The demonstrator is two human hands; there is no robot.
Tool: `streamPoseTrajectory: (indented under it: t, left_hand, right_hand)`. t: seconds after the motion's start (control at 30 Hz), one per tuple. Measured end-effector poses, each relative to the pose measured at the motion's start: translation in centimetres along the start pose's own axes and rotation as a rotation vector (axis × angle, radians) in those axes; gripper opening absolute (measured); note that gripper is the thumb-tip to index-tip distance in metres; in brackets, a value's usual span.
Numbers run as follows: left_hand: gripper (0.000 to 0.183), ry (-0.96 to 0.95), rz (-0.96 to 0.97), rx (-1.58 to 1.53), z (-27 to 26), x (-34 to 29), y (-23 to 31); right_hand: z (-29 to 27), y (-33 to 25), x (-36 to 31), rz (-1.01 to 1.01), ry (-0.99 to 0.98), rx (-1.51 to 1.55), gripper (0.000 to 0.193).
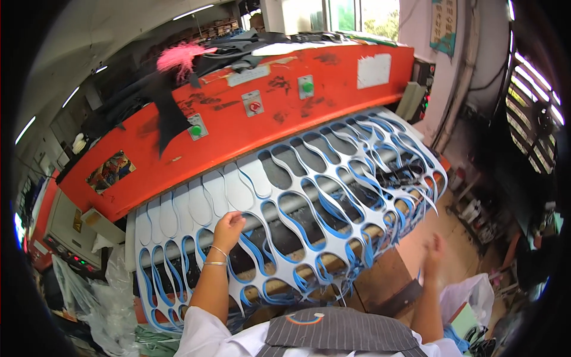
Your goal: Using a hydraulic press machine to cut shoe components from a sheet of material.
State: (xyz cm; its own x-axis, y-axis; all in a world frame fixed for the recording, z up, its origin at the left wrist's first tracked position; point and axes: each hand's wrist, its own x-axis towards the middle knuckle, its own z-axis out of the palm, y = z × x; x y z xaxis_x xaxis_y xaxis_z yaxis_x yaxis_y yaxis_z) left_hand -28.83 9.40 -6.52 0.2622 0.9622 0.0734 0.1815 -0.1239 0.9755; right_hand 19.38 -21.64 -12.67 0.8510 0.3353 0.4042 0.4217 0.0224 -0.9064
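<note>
A large white-and-blue foam sheet (333, 238), cut through with rows of insole-shaped openings, lies across the bed of a red press and hangs over its near edge. Along the far left, several insole shapes (199, 199) still sit in their outlines. My left hand (229, 230), a bangle on its wrist, is over the left-middle of the sheet. Its fingers are curled together; whatever they hold, if anything, is hidden. Off the sheet's right side, above the floor, my right hand (434, 257) is smeared by motion, its fingers not clear.
The red press beam (232, 113) spans the far side, bearing green buttons (195, 130) and a red knob (254, 107). Dark scraps and pink strands (181, 58) lie on top. Clear plastic bags (98, 297) are at the left, a whitish bag (476, 297) at the right.
</note>
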Motion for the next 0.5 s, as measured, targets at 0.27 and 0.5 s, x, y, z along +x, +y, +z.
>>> streamPoseTrajectory:
  t: [0.27, 0.5]
  left_hand:
    - [0.051, 0.133, 0.361, 0.864, -2.1, 3.5, -5.3]
    - [0.062, 0.111, 0.325, 1.086, -0.5, 0.6, -5.2]
  right_hand:
    - [40.0, -16.1, -3.9, 0.06, -1.009, -0.012, 0.061]
    - [54.5, -16.8, -4.5, 0.275, -1.167, -0.389, 0.081]
